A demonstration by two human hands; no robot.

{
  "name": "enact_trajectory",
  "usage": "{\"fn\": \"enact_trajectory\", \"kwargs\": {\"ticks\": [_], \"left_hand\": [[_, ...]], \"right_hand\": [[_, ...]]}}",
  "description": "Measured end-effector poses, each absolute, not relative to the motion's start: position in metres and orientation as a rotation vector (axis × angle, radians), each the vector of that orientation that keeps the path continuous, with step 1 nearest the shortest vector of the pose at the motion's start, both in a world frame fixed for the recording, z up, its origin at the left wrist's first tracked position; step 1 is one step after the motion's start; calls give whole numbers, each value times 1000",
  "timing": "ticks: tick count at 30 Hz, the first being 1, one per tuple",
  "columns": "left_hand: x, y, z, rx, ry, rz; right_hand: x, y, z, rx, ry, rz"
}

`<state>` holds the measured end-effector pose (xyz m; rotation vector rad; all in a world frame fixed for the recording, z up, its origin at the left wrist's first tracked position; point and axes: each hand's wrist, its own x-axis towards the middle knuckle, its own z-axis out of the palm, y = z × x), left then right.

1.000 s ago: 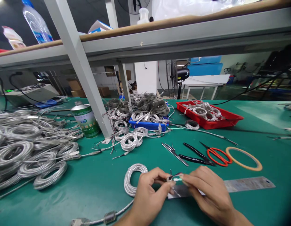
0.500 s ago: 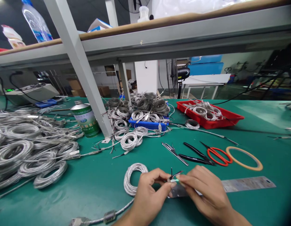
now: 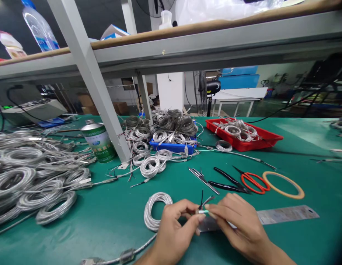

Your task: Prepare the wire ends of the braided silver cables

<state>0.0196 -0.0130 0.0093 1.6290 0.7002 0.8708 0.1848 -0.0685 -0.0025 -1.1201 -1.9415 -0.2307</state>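
A silvery cable (image 3: 149,215) lies coiled on the green table, with its plug end trailing toward the lower left. My left hand (image 3: 175,230) pinches the stripped end of this cable between thumb and forefinger. Out of that end fan several thin wires, among them a black one (image 3: 202,197) standing up. My right hand (image 3: 240,222) holds a green wire (image 3: 206,211) of the same end in its fingertips, close to the left thumb. Beneath my hands a metal ruler (image 3: 289,215) lies flat, partly covered by them.
Tweezers (image 3: 203,181), black-handled nippers (image 3: 229,186), orange scissors (image 3: 255,183) and a tape roll (image 3: 283,185) lie beyond my hands. Coiled cables (image 3: 18,176) pile up on the left near a green can (image 3: 99,141). Blue (image 3: 172,147) and red (image 3: 244,144) trays stand behind, below a shelf (image 3: 187,44).
The view has shifted slightly. Both hands stay together at the cable end, and the loose wires there have changed angle a little.
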Motion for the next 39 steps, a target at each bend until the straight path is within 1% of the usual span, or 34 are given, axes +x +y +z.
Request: {"fn": "enact_trajectory", "kwargs": {"ticks": [39], "left_hand": [[19, -12, 8, 1634, 695, 932]], "right_hand": [[185, -69, -3, -1090, -1994, -240]]}}
